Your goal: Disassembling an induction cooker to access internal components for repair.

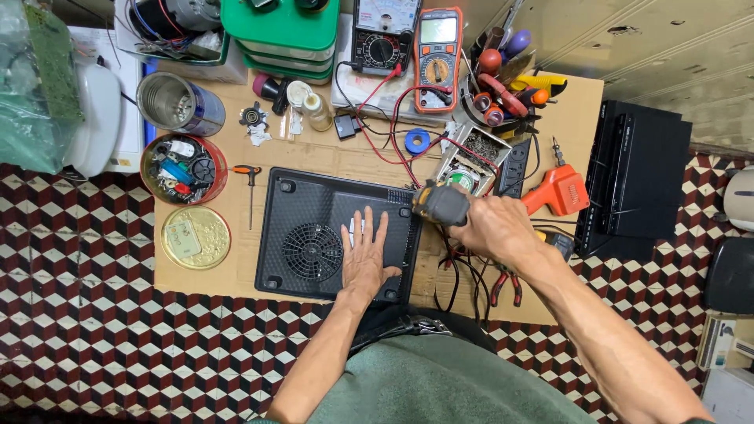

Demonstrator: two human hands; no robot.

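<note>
While the left hand [364, 255] lies flat, fingers spread, on the black plastic upturned appliance base w/ round fan grille [314, 235] mid-board, the right hand [491, 228] is wrapped round a yellow-black power screwdriver [441, 204] at its right edge; looks like unscrewing the base. Next needs bit seated square in a screw.

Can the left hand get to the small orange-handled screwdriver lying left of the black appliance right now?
Probably yes. The left hand lies flat and empty on the black appliance, and the orange-handled screwdriver lies alone on the cardboard beyond its left edge; nothing stands between.
</note>
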